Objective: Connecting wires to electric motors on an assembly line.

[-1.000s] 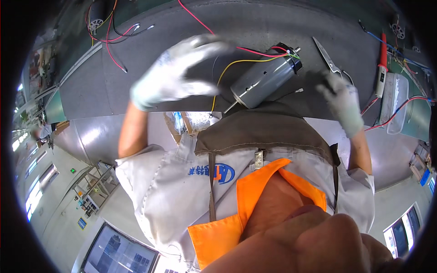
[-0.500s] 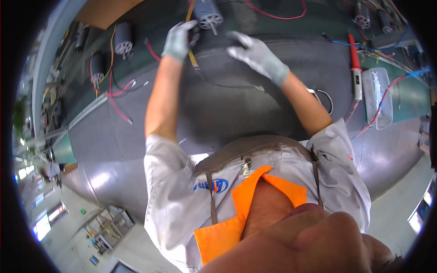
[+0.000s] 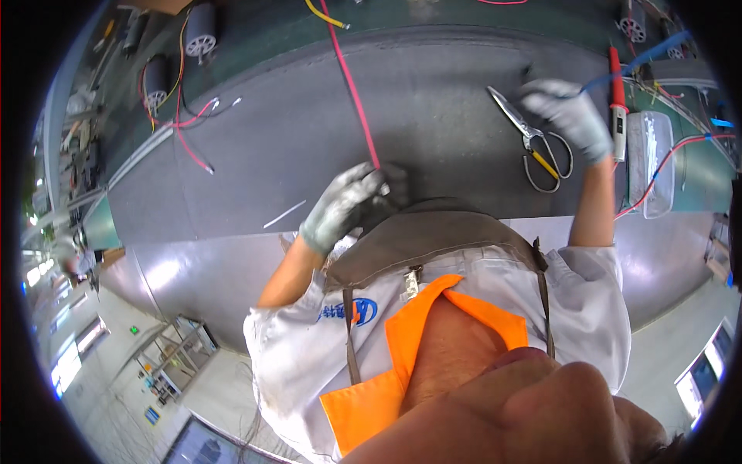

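My left hand [image 3: 344,203], in a grey-white glove with dark fingertips, is closed on the lower end of a red wire [image 3: 355,97] near the table's front edge. The wire runs taut up past the top of the view. To the right, my gloved right hand [image 3: 568,116] is slightly blurred, its fingers closed around a blue wire [image 3: 601,80]. A small black tip [image 3: 527,71] shows just beyond those fingers. Metal scissors [image 3: 533,141] with yellow on the handle lie beside this hand. A yellow wire [image 3: 328,15] with a bare end lies near the red one.
Grey motors [image 3: 201,31] with wires stand at the back left, another motor [image 3: 632,29] at the back right. A red-and-white pen-shaped tool [image 3: 617,104] lies beside a clear plastic box [image 3: 657,166]. A thin white strip [image 3: 284,214] lies near the front edge.
My left hand has come down toward me from the motor and now grips the red wire. My right hand has moved right onto the blue wire, uncovering the scissors.
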The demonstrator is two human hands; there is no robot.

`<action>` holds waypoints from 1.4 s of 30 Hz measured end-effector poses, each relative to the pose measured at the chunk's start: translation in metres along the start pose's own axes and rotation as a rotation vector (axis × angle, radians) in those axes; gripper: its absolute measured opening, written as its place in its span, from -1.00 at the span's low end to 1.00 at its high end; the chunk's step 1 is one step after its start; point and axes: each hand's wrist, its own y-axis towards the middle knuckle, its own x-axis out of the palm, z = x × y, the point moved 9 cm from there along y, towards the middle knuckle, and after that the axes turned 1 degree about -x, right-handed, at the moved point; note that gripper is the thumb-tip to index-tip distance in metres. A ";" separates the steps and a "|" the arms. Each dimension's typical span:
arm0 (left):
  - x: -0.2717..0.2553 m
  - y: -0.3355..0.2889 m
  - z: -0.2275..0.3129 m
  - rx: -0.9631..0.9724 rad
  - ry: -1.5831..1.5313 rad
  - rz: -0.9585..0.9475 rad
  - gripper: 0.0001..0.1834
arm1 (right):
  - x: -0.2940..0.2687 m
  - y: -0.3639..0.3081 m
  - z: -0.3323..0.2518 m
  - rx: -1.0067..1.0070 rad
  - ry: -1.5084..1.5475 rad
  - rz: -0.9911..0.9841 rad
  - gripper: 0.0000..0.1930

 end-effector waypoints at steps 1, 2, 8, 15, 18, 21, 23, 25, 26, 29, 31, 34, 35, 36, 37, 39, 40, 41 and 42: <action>0.004 0.006 0.005 0.042 -0.022 0.001 -0.64 | 0.040 -0.003 -0.027 -0.205 -0.071 -0.134 -0.74; 0.013 0.012 0.017 0.161 0.029 -0.047 -0.64 | 0.057 -0.009 -0.041 -0.280 -0.261 -0.063 -0.78; 0.056 0.045 0.060 0.366 -0.224 -0.031 -0.62 | 0.068 -0.074 -0.102 -0.458 0.223 0.175 -0.72; 0.077 0.057 0.072 0.382 -0.339 -0.025 -0.66 | 0.092 -0.075 -0.072 -0.118 0.769 0.128 -0.46; 0.078 0.060 0.071 0.384 -0.351 -0.038 -0.65 | 0.094 -0.070 -0.069 -0.159 0.809 0.117 -0.43; 0.081 0.060 0.073 0.417 -0.363 -0.082 -0.66 | 0.096 -0.067 -0.066 -0.131 0.949 0.120 -0.43; 0.084 0.060 0.074 0.442 -0.358 -0.113 -0.66 | 0.095 -0.067 -0.065 -0.109 0.992 0.137 -0.44; 0.090 0.063 0.068 0.382 -0.375 -0.151 -0.67 | 0.095 -0.067 -0.065 -0.104 0.995 0.137 -0.44; 0.091 0.064 0.066 0.382 -0.375 -0.152 -0.67 | 0.094 -0.068 -0.066 -0.108 1.001 0.134 -0.44; 0.092 0.067 0.063 0.408 -0.355 -0.134 -0.66 | 0.095 -0.065 -0.068 -0.131 1.008 0.094 -0.46; 0.090 0.064 0.068 0.527 -0.287 -0.104 -0.66 | 0.096 -0.062 -0.072 -0.154 1.018 0.100 -0.48; 0.089 0.068 0.059 0.467 -0.413 -0.133 -0.67 | 0.099 -0.056 -0.084 -0.221 1.057 0.111 -0.50; 0.093 0.070 0.061 0.481 -0.403 -0.190 -0.69 | 0.097 -0.056 -0.086 -0.238 1.077 0.140 -0.51; 0.100 0.070 0.059 0.470 -0.428 -0.272 -0.70 | 0.100 -0.055 -0.080 -0.154 1.135 0.108 -0.49; 0.104 0.072 0.057 0.446 -0.449 -0.335 -0.70 | 0.100 -0.056 -0.073 -0.090 1.118 0.090 -0.46; 0.108 0.079 0.051 0.405 -0.490 -0.385 -0.71 | 0.086 -0.061 -0.061 -0.140 0.975 -0.024 -0.44; 0.100 0.084 0.052 0.444 -0.504 -0.306 -0.73 | 0.063 -0.069 -0.043 -0.140 0.773 0.047 -0.43; 0.094 0.088 0.051 0.471 -0.508 -0.239 -0.75 | 0.038 -0.081 -0.023 -0.160 0.566 0.091 -0.42; 0.091 0.091 0.054 0.497 -0.528 -0.241 -0.76 | -0.007 -0.089 -0.003 -0.230 0.064 0.410 -0.38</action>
